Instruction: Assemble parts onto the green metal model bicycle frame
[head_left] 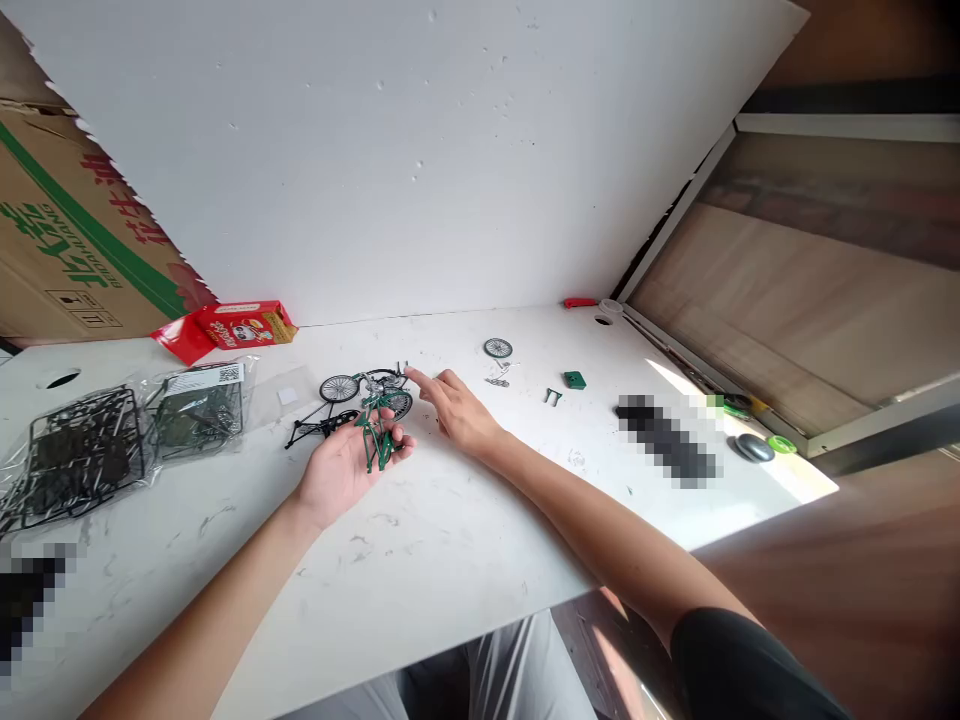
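My left hand point(349, 465) is palm up near the middle of the white table, with its fingers curled round a small green frame point(377, 440). Just beyond it lies a black miniature bicycle assembly with a spoked wheel point(339, 389). My right hand point(454, 410) is to the right of it, its index finger stretched toward the black parts at the assembly's right end; whether the fingertip touches them I cannot tell. A loose wheel point(498, 348), a green block point(574, 380) and a small green bracket point(553, 397) lie further right.
Bagged dark part frames point(86, 450) and a second bag point(199, 410) lie on the left, below a red box point(247, 325). A white board point(450, 160) stands behind the table. A red tool point(580, 302) and a green tape roll point(781, 444) are on the right.
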